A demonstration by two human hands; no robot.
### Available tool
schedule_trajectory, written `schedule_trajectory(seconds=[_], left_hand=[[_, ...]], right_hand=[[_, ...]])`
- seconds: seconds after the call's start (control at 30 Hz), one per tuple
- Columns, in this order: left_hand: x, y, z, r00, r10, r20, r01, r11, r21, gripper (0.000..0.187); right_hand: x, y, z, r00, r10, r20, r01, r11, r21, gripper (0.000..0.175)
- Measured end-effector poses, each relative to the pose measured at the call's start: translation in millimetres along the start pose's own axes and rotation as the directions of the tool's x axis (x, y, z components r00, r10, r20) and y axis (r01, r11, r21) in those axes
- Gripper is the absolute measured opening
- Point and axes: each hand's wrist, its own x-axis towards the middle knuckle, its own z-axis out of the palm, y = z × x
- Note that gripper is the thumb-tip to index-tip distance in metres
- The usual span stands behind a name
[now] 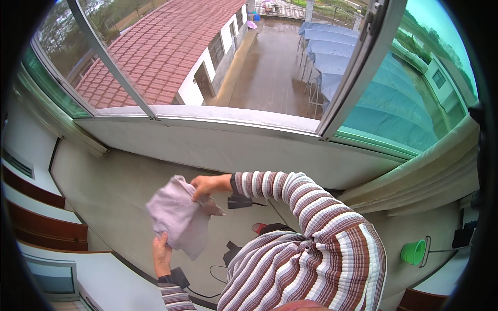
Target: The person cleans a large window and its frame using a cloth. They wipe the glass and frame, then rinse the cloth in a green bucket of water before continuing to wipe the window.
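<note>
A pale mauve cloth [177,214] hangs between my two hands above the tiled floor. My left hand [162,248] pinches its lower left edge, with the thumb on the near side. Farther off, my right hand [206,186] grips the upper right part, and a loose corner hangs down beside the fingers. The cloth looks creased and partly folded over itself. Both wrists carry dark bands, and a black device [179,277] with a cable sits at the left one.
Ahead is an open sliding window [233,116] above a low white wall [218,142]. Beige curtains [420,182] hang at the right. A green bucket [413,252] stands on the floor at right. Wooden steps [50,225] lie left. A black box [239,202] with a cable shows beyond my body.
</note>
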Motion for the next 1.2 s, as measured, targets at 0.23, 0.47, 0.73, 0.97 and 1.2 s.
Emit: schedule_trajectory(seconds=[0.23, 0.47, 0.73, 0.97, 1.2], left_hand=[[69.8, 9.8, -110.8, 0.929, -0.353, -0.113, 0.354, 0.935, -0.019, 0.043], [144.4, 69.8, -225.1, 0.963, -0.194, -0.190, 0.188, 0.981, -0.047, 0.046], [219.7, 129.5, -341.8, 0.962, -0.134, -0.237, 0.151, 0.987, 0.055, 0.042], [297.0, 168.6, -421.9, 0.938, -0.138, -0.317, 0.276, 0.852, 0.444, 0.060], [323.3, 257.3, -440.5, 0.961, -0.232, -0.148, 0.170, 0.079, 0.982, 0.067]], right_hand=[[131.9, 29.6, 7.0, 0.952, 0.115, -0.283, -0.102, 0.993, 0.059, 0.023], [242.4, -21.6, 37.9, 0.778, -0.081, -0.624, -0.115, 0.957, -0.267, 0.025], [360.5, -73.8, 64.5, 0.765, 0.153, -0.625, -0.192, 0.981, 0.004, 0.051], [454.9, -122.1, 62.8, 0.999, -0.031, -0.026, 0.004, 0.725, -0.688, 0.081], [595.6, -163.4, 62.4, 0.986, -0.122, 0.110, 0.142, 0.300, -0.943, 0.033]])
